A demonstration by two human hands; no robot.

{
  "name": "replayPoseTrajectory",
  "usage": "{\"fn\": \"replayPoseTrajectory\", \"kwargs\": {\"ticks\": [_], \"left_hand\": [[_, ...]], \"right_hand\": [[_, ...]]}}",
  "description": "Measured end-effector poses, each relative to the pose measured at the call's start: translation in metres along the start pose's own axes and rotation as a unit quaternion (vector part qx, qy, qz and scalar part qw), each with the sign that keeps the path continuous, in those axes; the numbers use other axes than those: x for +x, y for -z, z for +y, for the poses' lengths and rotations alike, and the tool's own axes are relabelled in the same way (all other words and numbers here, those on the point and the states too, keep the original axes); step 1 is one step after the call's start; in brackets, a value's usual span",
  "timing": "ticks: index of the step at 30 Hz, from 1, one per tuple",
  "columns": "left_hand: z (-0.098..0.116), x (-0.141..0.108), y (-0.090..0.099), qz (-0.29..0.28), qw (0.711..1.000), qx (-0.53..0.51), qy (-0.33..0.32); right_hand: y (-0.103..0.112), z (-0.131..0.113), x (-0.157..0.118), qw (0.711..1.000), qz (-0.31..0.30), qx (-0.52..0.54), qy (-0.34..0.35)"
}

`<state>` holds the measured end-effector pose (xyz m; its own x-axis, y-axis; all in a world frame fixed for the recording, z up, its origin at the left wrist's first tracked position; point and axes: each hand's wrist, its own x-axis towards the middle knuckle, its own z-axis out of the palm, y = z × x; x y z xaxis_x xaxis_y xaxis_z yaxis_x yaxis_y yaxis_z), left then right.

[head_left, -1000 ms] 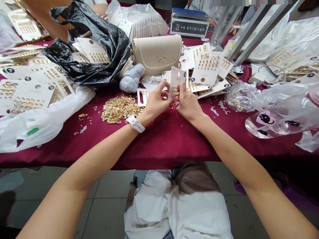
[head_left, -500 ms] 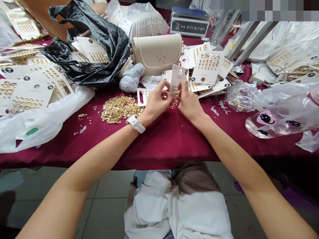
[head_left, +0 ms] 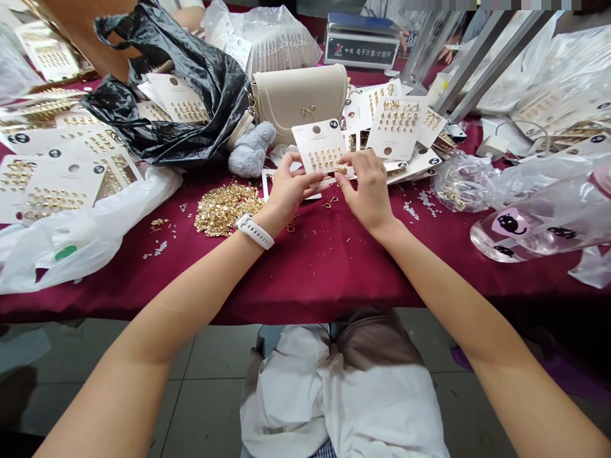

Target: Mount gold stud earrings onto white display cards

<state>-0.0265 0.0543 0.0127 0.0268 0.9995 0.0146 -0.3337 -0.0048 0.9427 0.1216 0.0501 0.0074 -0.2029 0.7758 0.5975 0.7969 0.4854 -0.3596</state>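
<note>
A white earring card (head_left: 319,141) with rows of small gold studs faces me, held upright over the table. My left hand (head_left: 292,187), with a white watch on its wrist, grips the card's lower left edge between closed fingers. At the lower right corner of the card, my right hand (head_left: 366,184) pinches a small gold earring (head_left: 340,170) against it. Below the hands lie a few loose gold pieces (head_left: 330,201) on the dark red cloth. To the left is a pile of small gold earring parts (head_left: 226,208), with another white card (head_left: 266,181) partly hidden behind my left hand.
Behind stand a beige handbag (head_left: 300,95) and a grey plush charm (head_left: 251,151). A black plastic bag (head_left: 191,70) sits at left, stacked earring cards (head_left: 394,127) at right. A clear bottle (head_left: 534,226) lies far right, a scale (head_left: 361,48) at the back.
The card has turned from nearly edge-on to facing me, showing its rows of studs. My left hand has shifted slightly left, and my right hand's fingers have moved to the lower right corner.
</note>
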Motion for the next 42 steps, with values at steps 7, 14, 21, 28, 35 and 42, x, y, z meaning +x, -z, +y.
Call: {"fn": "replayPoseTrajectory", "kwargs": {"ticks": [7, 14, 21, 28, 35, 42], "left_hand": [[0.004, -0.001, -0.001, -0.005, 1.000, -0.018, 0.005], [-0.003, -0.005, -0.003, -0.024, 0.999, 0.025, -0.011], [-0.005, -0.010, -0.002, -0.060, 0.994, 0.074, -0.055], [-0.003, -0.011, 0.000, -0.087, 0.988, 0.091, -0.088], [-0.004, 0.003, 0.005, -0.064, 0.993, 0.061, -0.075], [-0.002, 0.008, 0.008, 0.022, 0.995, 0.060, -0.073]], "right_hand": [[0.002, 0.000, -0.001, 0.997, 0.058, -0.042, -0.008], [-0.005, 0.003, -0.002, 0.996, 0.069, -0.042, -0.022], [-0.015, 0.009, -0.002, 0.996, 0.067, -0.015, -0.050], [-0.013, 0.008, -0.002, 0.998, 0.049, 0.011, -0.044], [0.006, 0.001, 0.003, 0.998, 0.033, 0.007, -0.048], [0.022, -0.001, -0.001, 0.988, -0.137, -0.005, -0.073]]}}
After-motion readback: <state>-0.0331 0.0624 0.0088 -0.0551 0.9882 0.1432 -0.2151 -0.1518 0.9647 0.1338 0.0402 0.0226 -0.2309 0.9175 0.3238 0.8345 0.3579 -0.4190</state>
